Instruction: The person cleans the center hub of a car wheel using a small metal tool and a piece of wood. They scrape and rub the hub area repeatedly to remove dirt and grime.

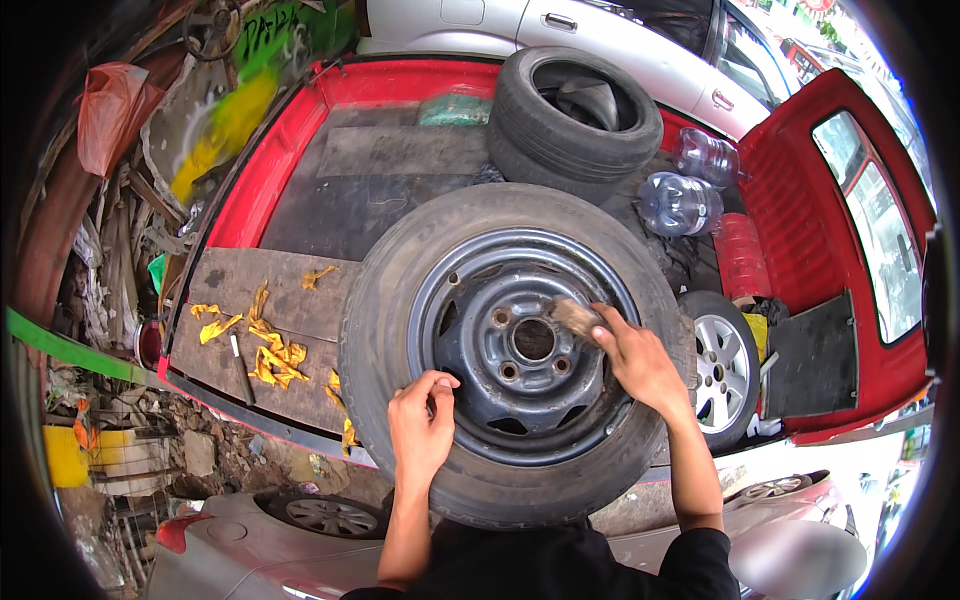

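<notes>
A large tyre [395, 300] lies flat before me, mounted on a dark steel wheel rim [520, 400] with a round centre hole and bolt holes about it. My right hand [640, 362] grips what looks like a short brush [574, 316]; its brownish bristles touch the rim's hub just right of the centre hole. The handle is hidden by my fingers. At the rim's lower left edge is my left hand [422, 415], its fingers curled and thumb close to the forefinger. Whatever it may hold, I cannot make out.
The wheel is over a red pickup bed [255, 190]. Yellow cloth scraps [278, 358] and a dark marker-like stick [242, 370] lie at left. Behind are stacked loose tyres [575, 130] and plastic bottles [680, 204]. An alloy wheel [722, 370] stands right; a silver car [620, 40] is beyond.
</notes>
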Available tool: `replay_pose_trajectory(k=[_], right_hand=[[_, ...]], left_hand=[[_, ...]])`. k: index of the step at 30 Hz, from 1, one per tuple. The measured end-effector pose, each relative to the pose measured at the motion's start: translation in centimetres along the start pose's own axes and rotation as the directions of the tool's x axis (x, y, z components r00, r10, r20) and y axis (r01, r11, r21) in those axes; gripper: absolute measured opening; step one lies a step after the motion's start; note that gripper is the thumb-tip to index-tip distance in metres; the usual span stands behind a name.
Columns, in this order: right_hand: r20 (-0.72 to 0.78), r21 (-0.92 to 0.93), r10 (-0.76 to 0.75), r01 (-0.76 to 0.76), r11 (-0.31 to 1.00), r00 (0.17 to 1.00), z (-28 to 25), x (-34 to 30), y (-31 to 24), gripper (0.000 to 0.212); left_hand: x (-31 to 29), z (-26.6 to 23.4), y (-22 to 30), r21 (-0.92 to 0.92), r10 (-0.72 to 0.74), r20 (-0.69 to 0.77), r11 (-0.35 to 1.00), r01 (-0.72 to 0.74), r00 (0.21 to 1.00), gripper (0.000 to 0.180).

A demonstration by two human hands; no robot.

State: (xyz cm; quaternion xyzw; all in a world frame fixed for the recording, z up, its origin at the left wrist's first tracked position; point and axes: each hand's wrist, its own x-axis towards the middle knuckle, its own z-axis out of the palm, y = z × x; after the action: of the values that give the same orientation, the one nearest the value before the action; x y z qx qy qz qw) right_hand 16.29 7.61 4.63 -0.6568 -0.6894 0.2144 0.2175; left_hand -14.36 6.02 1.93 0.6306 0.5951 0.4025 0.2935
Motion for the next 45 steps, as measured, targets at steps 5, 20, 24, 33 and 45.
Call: replay_pose_trajectory(k=[5,20,24,33,45], right_hand=[[0.033,-0.133,0.122,-0.117,0.984,0.992,2.1,1.6,-0.7,0.046],[0.018,-0.249,-0.033,0.036,0.968,0.999,3.2,3.5,-1.0,0.051],[0.005,-0.210,-0.037,0.037,0.977,0.999,3.7,3.5,-0.6,0.050],[-0.004,-0.172,-0.011,0.010,0.985,1.000,3.0,2.8,-0.6,0.050],[-0.047,-0.126,0.036,-0.041,0.991,0.998,4.3,0.5,-1.5,0.055]], left_hand=[[0.1,0.1,0.1,0.022,0.030,0.012,0.999,-0.031,0.999,0.020],[0.1,0.0,0.7,0.022,-0.057,0.016,0.998,0.057,0.998,0.013],[0.1,-0.1,1.0,0.060,-0.033,0.005,0.998,0.032,0.999,0.013],[0.0,0.4,1.0,0.136,0.014,-0.015,0.991,-0.012,1.000,0.009],[-0.1,0.9,1.2,0.271,0.110,0.036,0.956,-0.116,0.993,0.010]])
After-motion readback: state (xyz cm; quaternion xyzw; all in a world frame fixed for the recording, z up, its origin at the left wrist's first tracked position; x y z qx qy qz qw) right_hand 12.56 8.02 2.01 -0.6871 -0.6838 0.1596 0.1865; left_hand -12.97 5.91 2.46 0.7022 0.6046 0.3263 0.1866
